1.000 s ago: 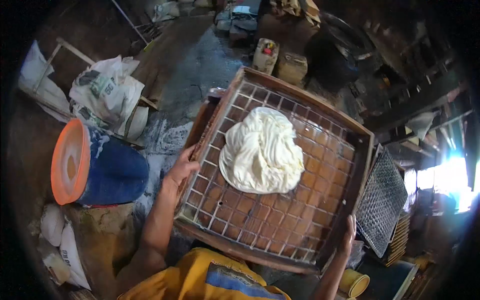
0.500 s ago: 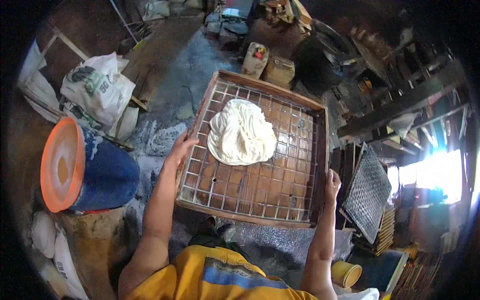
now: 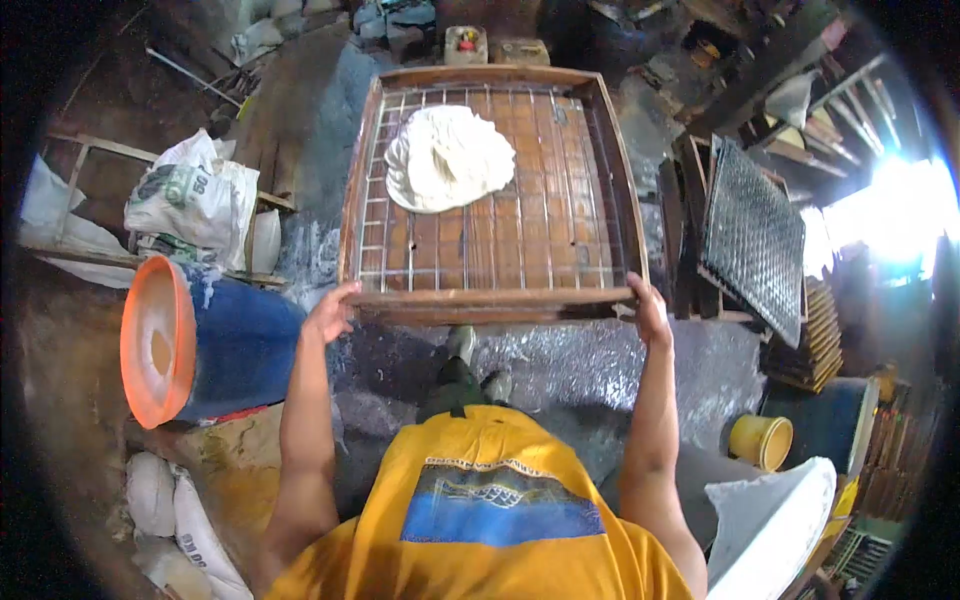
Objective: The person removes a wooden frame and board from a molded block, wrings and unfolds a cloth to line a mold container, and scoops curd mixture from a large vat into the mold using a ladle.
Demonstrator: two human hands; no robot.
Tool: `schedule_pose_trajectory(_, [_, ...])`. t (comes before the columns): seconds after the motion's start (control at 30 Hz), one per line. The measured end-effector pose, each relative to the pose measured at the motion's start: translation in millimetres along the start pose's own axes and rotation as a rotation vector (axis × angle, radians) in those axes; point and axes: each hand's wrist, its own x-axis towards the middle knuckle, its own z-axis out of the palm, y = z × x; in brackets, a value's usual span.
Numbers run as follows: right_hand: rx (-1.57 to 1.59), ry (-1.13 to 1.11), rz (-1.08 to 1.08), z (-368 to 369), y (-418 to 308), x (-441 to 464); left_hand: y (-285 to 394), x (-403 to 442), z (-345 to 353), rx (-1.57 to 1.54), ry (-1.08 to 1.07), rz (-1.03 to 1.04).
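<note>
Both hands [image 3: 488,312] grip square wooden tray [image 3: 480,297]; creamy folded mound [image 3: 455,158] inside.

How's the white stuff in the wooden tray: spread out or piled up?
Piled up: the white stuff sits in one lump, bare grid around it.

Pale, folded mass [image 3: 450,158] on the gridded wooden tray [image 3: 540,297], left of centre.

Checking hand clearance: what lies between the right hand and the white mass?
From the right hand to the white mass, the head view shows the tray's near rim, then a bare stretch of grid.
</note>
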Motion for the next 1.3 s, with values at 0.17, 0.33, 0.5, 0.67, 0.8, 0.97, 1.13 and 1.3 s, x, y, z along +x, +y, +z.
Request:
schedule_pose_trajectory(0.17, [0.067,-0.112,0.004,-6,27,10,-16,8,4,-0.122,-0.053,0.235])
schedule_pose_trajectory(0.33, [0.174,0.013,-0.114,5,47,21,-21,25,-9,-0.161,-0.090,0.289])
schedule_pose_trajectory(0.5, [0.240,-0.002,-0.191,1,58,34,-28,18,0,-0.290,-0.035,0.414])
schedule_pose_trajectory(0.67, [0.295,0.043,-0.179,10,51,27,-32,17,-3,-0.359,-0.036,0.449])
schedule_pose_trajectory(0.8, [0.353,0.066,-0.178,11,56,23,-32,14,-5,-0.401,-0.033,0.446])
schedule_pose_trajectory(0.97, [0.353,0.061,-0.102,7,56,22,-28,3,3,-0.425,-0.019,0.432])
schedule_pose_trajectory(1.13, [-0.287,0.176,-0.046,5,10,-11,-19,4,-10,-0.446,-0.083,0.368])
schedule_pose_trajectory(1.3, [-0.818,0.201,-0.620,50,-63,-9,33,7,0,-0.338,-0.084,0.268])
